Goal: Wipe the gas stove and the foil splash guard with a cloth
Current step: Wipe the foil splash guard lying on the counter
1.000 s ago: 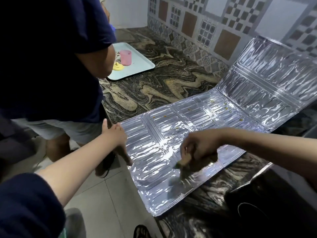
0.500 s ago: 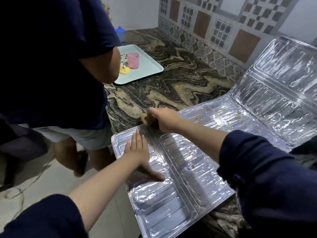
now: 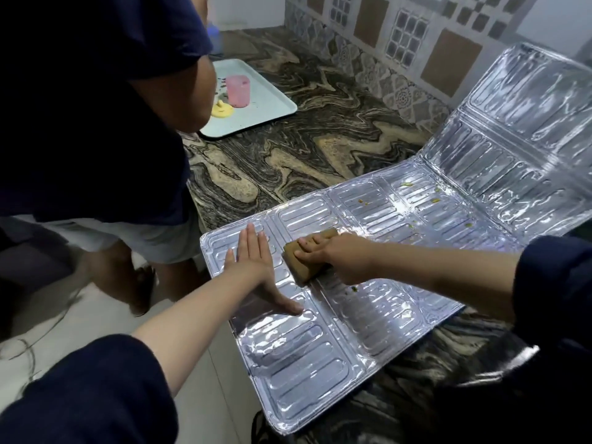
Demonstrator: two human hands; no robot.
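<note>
Foil splash guard (image 3: 368,315) is lying flat on the bench (image 3: 304,149). Left hand (image 3: 253,264) is pinning it, palm flat; right hand (image 3: 339,256) is pressing the cloth (image 3: 298,261), now pulled back mid-panel. Far specks remain.

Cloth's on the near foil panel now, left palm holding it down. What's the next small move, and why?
Probably sweep the cloth under the right hand toward the specks just right of it. Residue still dots the foil splash guard there, and the left hand lies flat, steadying the sheet.
</note>
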